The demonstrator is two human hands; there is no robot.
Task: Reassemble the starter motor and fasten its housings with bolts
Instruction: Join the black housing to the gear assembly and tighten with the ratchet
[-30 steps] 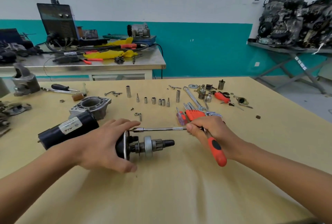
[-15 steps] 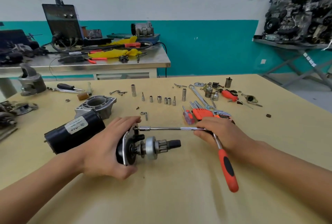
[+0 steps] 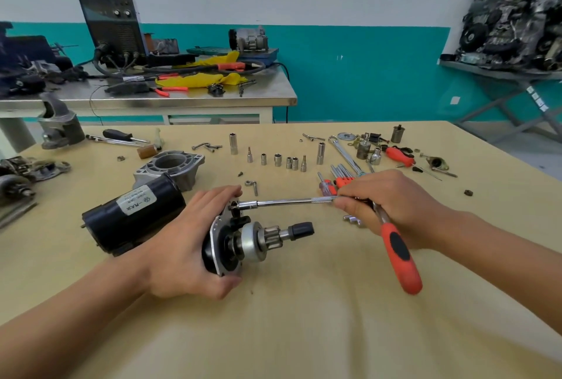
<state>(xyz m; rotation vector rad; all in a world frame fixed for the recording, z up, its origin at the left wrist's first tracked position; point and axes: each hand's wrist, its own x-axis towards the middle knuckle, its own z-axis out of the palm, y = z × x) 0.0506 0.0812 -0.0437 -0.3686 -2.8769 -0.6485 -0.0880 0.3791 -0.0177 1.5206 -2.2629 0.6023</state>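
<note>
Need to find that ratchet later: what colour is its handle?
The ratchet handle is orange-red with a black insert; the head view shows it.

The starter motor (image 3: 133, 220) lies on its side at the centre left of the frame. Its round black body, with a white label, points to the upper left. At its right end is a metal plate (image 3: 216, 232), and from it a shaft with a silver pinion gear (image 3: 272, 237) and a black tip points right. A ratchet (image 3: 398, 254) with an orange and black handle, at centre right, reaches the plate's upper edge through a long thin extension bar (image 3: 286, 202). A grey aluminium housing (image 3: 171, 167) stands just behind the black body.
</note>
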